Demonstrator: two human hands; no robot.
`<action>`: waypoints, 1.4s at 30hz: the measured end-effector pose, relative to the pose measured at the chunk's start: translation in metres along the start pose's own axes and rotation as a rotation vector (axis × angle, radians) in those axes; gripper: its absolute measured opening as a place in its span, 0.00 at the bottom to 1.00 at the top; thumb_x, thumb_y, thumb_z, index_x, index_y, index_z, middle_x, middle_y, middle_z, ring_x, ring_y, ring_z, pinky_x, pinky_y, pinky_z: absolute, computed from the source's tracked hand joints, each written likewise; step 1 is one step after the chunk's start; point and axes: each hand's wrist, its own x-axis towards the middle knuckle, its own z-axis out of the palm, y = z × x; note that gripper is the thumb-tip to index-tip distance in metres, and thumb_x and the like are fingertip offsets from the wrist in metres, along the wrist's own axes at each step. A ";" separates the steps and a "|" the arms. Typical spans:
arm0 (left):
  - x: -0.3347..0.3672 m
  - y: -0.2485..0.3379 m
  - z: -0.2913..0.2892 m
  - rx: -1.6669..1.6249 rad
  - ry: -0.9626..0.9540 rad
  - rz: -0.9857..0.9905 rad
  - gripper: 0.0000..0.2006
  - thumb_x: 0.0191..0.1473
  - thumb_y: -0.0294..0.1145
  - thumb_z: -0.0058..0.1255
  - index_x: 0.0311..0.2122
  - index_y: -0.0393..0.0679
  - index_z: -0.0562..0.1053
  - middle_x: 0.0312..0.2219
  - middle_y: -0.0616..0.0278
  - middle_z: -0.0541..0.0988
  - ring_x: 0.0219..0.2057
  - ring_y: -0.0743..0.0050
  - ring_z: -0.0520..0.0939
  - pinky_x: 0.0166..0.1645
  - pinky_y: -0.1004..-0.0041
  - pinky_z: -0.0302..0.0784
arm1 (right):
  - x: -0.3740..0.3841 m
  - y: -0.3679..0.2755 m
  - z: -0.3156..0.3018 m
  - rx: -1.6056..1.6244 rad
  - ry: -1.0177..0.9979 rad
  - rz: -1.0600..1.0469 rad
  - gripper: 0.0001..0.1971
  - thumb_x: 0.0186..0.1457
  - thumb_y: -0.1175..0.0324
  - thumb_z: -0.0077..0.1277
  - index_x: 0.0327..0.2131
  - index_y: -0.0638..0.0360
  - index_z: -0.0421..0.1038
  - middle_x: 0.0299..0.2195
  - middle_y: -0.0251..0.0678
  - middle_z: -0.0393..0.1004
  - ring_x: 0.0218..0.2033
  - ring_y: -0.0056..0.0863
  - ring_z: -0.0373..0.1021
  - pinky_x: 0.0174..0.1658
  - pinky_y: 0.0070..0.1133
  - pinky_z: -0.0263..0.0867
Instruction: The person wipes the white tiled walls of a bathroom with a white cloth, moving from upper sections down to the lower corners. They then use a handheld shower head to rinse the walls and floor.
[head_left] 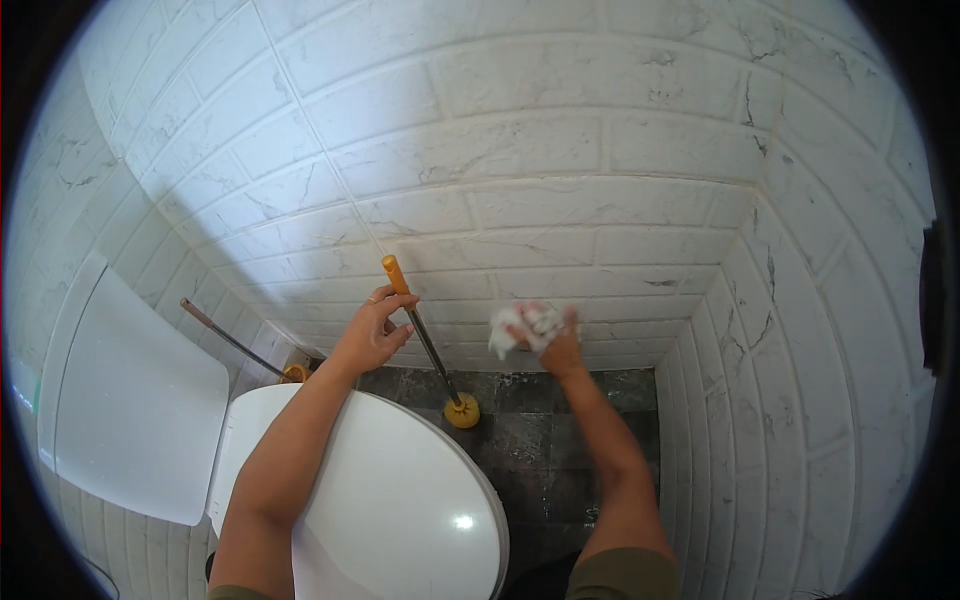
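Note:
My left hand (372,328), a ring on one finger, holds the orange grip (393,272) of a long-handled brush. Its metal shaft slants down to a round yellow brush head (462,411) on the dark floor. Farther right, my right hand (562,347) is closed on a crumpled white cloth (512,328) at the lower part of the white tiled wall (540,205). Motion blurs this hand and the cloth, so the separate fingers are hard to make out.
A white toilet with a closed lid (400,490) lies below my left forearm, its tank (135,400) at the left. Behind it leans a second long-handled tool (235,343) with an orange lower end. Dark wet-looking floor tiles (520,445) run to the right-hand wall (760,400).

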 end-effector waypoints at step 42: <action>0.010 0.012 0.002 -0.094 -0.106 -0.065 0.23 0.51 0.20 0.49 0.55 0.38 0.67 0.54 0.53 0.64 0.28 0.78 0.78 0.34 0.79 0.77 | -0.034 0.077 -0.012 0.768 1.112 2.390 0.21 0.60 0.66 0.46 0.51 0.59 0.50 0.41 0.58 0.68 0.37 0.52 0.73 0.36 0.40 0.75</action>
